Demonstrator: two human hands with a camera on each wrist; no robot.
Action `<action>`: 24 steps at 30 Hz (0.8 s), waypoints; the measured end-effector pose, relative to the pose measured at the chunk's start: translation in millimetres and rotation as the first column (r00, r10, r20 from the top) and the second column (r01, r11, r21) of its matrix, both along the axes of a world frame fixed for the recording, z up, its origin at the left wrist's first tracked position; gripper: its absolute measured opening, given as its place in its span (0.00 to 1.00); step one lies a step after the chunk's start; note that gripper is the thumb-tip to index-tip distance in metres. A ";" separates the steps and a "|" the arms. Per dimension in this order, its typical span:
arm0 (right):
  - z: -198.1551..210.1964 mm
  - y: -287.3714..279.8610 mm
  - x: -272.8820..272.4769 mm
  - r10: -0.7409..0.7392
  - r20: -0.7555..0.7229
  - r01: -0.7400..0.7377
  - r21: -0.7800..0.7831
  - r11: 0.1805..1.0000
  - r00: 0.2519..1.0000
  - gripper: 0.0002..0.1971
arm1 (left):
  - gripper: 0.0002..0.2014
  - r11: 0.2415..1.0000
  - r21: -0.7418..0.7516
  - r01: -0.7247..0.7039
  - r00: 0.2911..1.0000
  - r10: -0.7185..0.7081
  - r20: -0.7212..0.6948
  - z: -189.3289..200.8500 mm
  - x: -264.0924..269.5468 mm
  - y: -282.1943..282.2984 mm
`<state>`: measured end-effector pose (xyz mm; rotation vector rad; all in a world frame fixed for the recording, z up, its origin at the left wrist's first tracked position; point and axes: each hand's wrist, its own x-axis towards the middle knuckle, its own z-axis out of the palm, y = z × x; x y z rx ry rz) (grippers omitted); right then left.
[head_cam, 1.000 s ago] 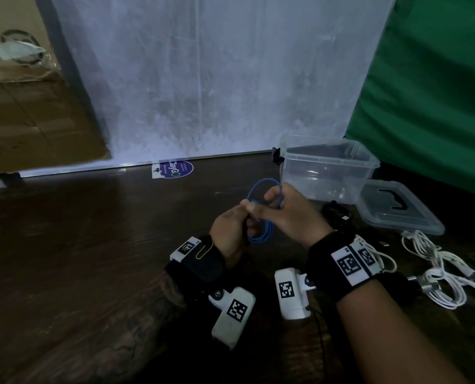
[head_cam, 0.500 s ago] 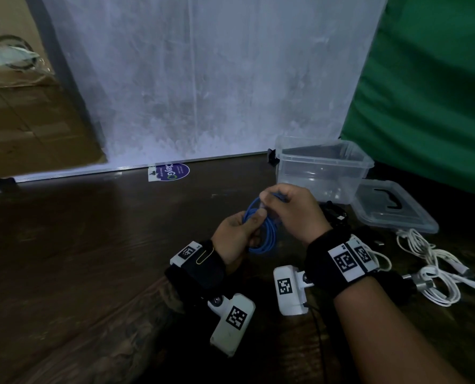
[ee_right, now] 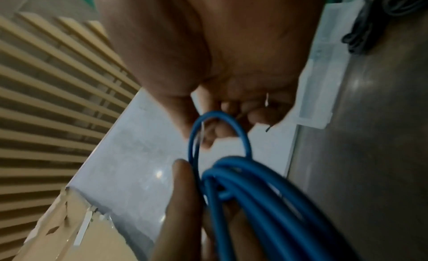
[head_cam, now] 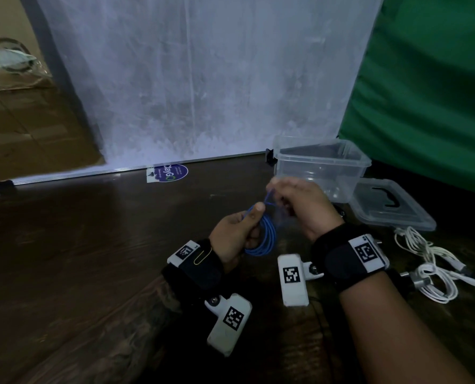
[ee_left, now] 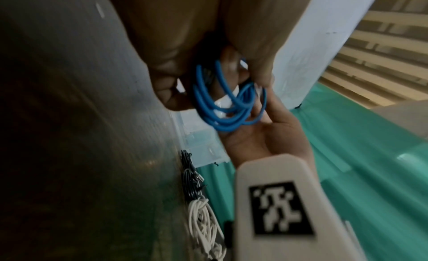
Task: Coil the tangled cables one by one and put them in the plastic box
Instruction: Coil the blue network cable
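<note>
Above the dark table (head_cam: 92,259), the left hand (head_cam: 235,236) grips the coiled blue cable (head_cam: 264,239); at its 2 o'clock the right hand (head_cam: 300,206) pinches a loose loop (box (head_cam: 321,167) just beyond).

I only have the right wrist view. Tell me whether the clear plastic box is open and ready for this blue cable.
Observer: Yes. The clear plastic box stands open on the dark wooden table, and its clear lid lies flat on the table just to its right.
Operator: Report what's inside the box.
Observer: In the head view no cable shows inside it. The blue cable is held over the table in front of it.
Operator: Say what's left to coil.
Observer: A tangle of white cables lies on the table, right of the right hand.
</note>
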<state>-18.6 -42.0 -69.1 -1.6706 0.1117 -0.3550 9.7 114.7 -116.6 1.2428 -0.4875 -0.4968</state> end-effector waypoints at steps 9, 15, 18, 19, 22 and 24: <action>10.5 -46.3 2.2 -0.556 0.237 0.478 0.316 0.820 0.797 0.13 | 0.10 0.968 0.041 0.248 0.958 -0.239 -0.155 -1.1 -18.5 -14.0; 9.7 -43.6 0.2 -0.549 0.297 0.463 0.313 0.829 0.782 0.12 | 0.11 0.989 -0.091 0.112 0.983 -0.124 -0.133 1.0 -8.2 -10.5; 15.2 -39.1 -8.2 -0.408 0.316 0.350 0.225 0.909 0.857 0.07 | 0.16 0.986 -0.164 0.017 0.991 -0.039 -0.130 -3.6 1.3 -7.6; 16.1 -38.4 -11.6 -0.339 0.295 0.291 0.193 0.937 0.894 0.06 | 0.16 0.982 -0.190 -0.002 0.990 -0.025 -0.142 -4.9 4.5 -6.0; 10.8 -32.8 -13.8 -0.137 0.175 0.135 0.024 0.991 0.975 0.09 | 0.15 0.969 -0.243 -0.050 0.985 0.008 -0.170 -6.8 12.7 -0.6; 2.2 -23.2 -8.1 -0.029 0.046 0.033 -0.083 0.996 0.999 0.09 | 0.16 0.967 -0.250 -0.041 0.984 -0.004 -0.176 -6.3 15.7 2.0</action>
